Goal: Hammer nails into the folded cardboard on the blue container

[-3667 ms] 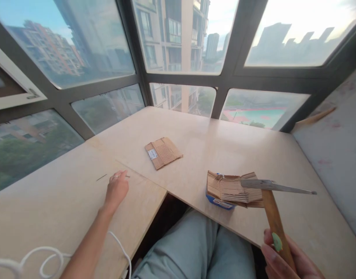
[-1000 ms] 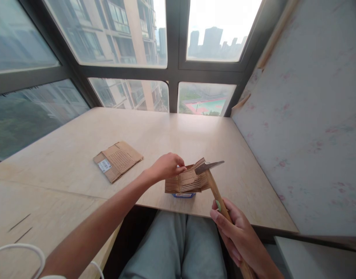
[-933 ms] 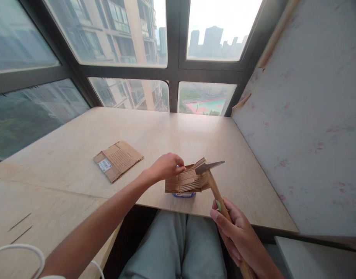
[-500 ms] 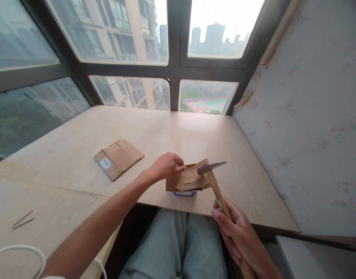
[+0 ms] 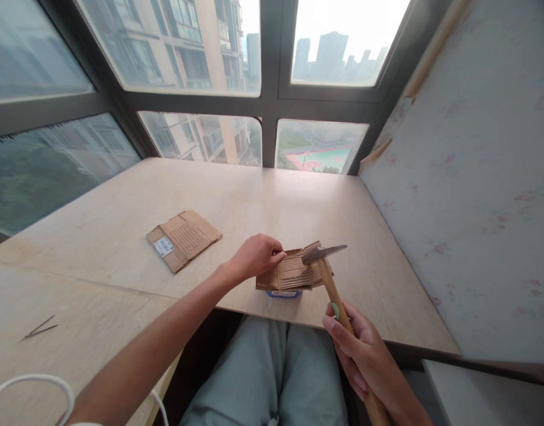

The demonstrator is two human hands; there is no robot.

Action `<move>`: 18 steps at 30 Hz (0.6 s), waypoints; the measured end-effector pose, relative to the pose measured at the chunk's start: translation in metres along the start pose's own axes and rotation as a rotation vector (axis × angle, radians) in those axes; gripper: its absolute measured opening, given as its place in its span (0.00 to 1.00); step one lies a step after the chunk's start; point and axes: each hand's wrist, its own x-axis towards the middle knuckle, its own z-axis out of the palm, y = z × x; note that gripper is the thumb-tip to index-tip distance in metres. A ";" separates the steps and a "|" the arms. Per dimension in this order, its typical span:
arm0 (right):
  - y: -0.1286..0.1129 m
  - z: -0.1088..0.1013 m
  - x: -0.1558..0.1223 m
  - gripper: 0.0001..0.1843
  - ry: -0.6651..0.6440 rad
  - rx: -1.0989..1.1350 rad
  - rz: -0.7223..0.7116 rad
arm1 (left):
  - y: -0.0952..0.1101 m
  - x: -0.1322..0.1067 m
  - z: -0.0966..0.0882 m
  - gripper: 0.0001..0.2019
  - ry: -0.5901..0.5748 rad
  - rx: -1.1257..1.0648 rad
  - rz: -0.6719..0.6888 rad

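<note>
Right hand (image 5: 364, 346) grips one hammer (image 5: 330, 287), left hand (image 5: 259, 257) at one of two cardboards (image 5: 293, 267).

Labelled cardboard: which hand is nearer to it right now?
Left. The left hand is to the right of the labelled cardboard, apart from it, at the ridged cardboard. The right hand is farther right and closer to the body, gripping the hammer.

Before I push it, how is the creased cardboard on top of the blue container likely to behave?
The creased cardboard would probably flex along its folds, since several crease lines run across it. It is likely light for its size, being cardboard. Pushed at one edge, it may tip or slide, as it overhangs the blue container.
</note>
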 end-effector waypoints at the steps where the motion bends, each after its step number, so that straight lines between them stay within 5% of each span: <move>1: -0.001 0.000 0.000 0.24 0.000 0.001 0.001 | 0.000 0.000 0.001 0.11 0.004 0.022 0.011; 8: -0.019 0.004 0.001 0.24 -0.017 0.010 -0.031 | -0.004 0.002 0.003 0.09 -0.015 0.007 0.027; 18: -0.044 0.009 0.019 0.20 -0.162 -0.166 -0.056 | -0.013 0.002 0.010 0.07 0.020 -0.330 -0.006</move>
